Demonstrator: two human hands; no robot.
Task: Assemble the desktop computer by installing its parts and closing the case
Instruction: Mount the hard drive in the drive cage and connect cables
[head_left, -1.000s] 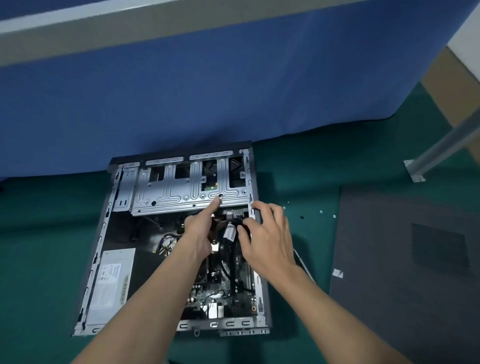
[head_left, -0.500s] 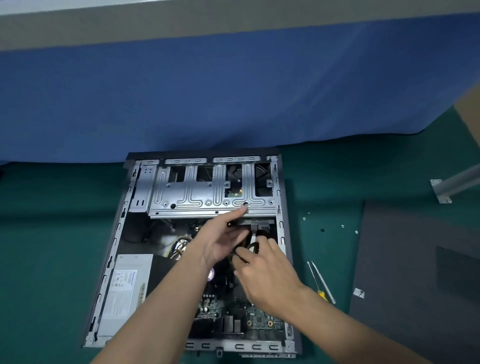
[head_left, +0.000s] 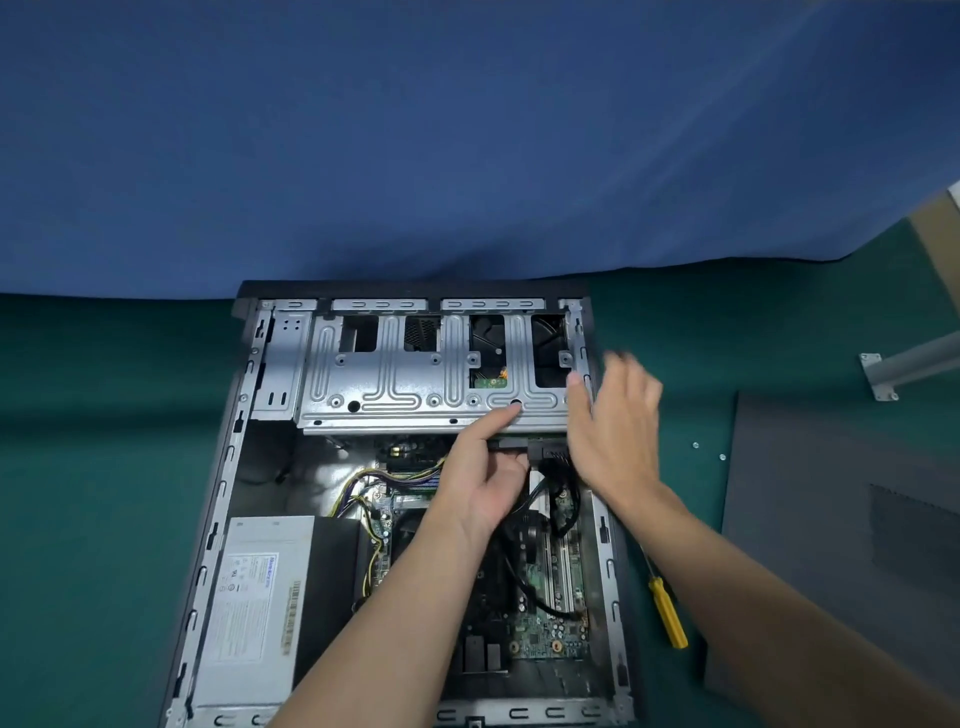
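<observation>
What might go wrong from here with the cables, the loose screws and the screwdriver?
1. The black cables loop loose over the motherboard, beside the left hand; they may snag or get pinched below the drive cage.
2. Small screws lie loose on the mat near the blurred right hand; a sweep may scatter them.
3. The screwdriver lies beside the right forearm, which may knock it.

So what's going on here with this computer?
A person is working inside an open desktop case. The left hand rests its index finger on the drive cage, thumb at a black plug below it; the right hand hovers open over the case's edge. The side panel and a screwdriver lie alongside.
</observation>
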